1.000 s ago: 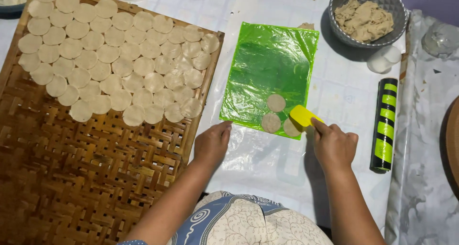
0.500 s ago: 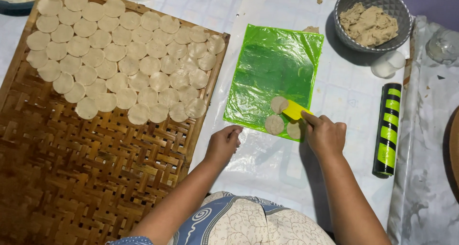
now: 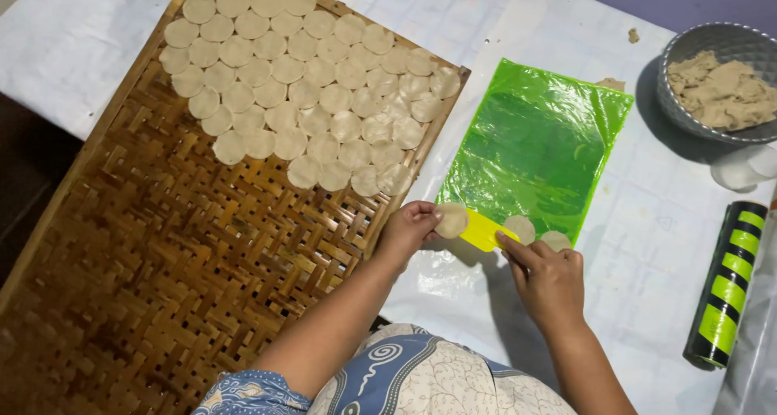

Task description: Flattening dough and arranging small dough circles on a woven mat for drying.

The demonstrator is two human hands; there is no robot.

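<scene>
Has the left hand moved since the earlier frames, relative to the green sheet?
Yes. The left hand has come up from the white cloth to the green plastic sheet's near-left corner, now pinching a dough disc beside the yellow scraper.

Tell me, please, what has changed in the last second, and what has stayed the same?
The left hand moved from the table to the green sheet's edge and took hold of one dough disc. The right hand slid the yellow scraper left, under that disc. Two discs remain on the sheet. The woven tray, dough bowl and striped roller are unchanged.
</scene>
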